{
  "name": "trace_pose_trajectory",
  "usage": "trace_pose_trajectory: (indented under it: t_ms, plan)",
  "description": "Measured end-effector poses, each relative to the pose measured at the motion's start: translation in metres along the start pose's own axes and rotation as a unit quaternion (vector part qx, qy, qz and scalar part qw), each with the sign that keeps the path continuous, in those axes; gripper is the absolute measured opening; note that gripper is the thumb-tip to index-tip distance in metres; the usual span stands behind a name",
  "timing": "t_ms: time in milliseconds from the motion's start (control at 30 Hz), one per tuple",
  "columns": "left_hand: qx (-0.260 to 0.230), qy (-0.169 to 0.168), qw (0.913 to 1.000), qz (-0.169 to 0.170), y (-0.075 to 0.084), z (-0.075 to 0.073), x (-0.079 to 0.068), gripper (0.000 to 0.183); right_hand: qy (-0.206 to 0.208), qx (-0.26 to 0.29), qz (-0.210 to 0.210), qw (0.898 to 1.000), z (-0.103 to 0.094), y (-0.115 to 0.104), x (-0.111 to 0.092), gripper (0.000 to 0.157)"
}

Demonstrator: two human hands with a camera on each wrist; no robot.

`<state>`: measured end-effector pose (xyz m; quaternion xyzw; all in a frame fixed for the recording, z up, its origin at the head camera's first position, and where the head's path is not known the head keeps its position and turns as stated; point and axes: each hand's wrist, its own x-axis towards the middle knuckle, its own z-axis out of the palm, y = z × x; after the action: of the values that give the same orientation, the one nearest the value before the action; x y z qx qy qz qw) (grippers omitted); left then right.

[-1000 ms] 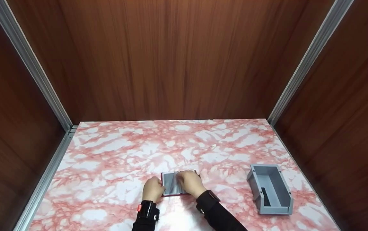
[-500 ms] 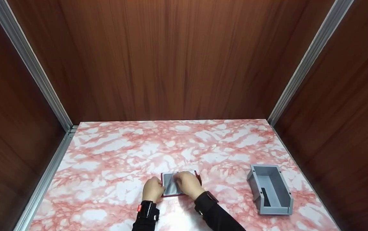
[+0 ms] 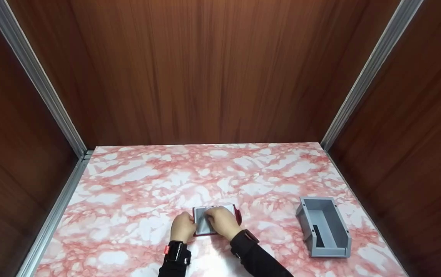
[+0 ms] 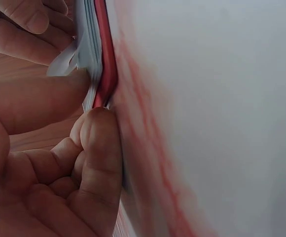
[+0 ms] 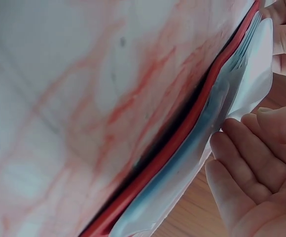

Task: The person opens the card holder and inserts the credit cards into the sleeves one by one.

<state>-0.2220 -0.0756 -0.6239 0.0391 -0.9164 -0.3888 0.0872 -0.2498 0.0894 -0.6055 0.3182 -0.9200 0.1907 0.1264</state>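
A card holder with a red cover (image 5: 155, 165) and clear plastic sleeves (image 3: 202, 224) lies spread on the table in front of me. My left hand (image 3: 182, 227) pinches its left edge, thumb on the sleeves and fingers at the red cover (image 4: 105, 49), as the left wrist view shows. My right hand (image 3: 223, 222) is over the middle of the holder. In the right wrist view its fingers (image 5: 239, 163) touch the sleeves, with the thumb apart from them. One clear sleeve (image 5: 255, 74) stands raised and bent between the two hands. The holder's middle is partly hidden by the right hand.
A grey plastic bin (image 3: 324, 227) with a black strip along its inside stands at the right of the table. The table (image 3: 147, 184) has a red and white marbled top. Brown wood panels (image 3: 205, 77) and metal rails enclose it at the back and sides.
My right hand has moved left over the holder, carrying a clear sleeve leftward. More of the holder's right side and red flap has come into sight. The left hand has stayed put.
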Motion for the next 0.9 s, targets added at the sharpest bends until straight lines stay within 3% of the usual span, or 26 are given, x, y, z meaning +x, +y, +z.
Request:
trace_pose_trajectory:
  t_ms: [467,900]
  plan:
    - [-0.007,-0.021,0.9996,-0.018,0.0,-0.002,-0.001,0.01,-0.009,0.002,0.004,1.0,-0.001,-0.002,-0.001,0.013]
    - [0.004,0.004,0.9999,0.011,0.014,-0.01,-0.002,0.007,-0.008,-0.005,-0.004,1.0,-0.002,-0.002,0.0,0.014]
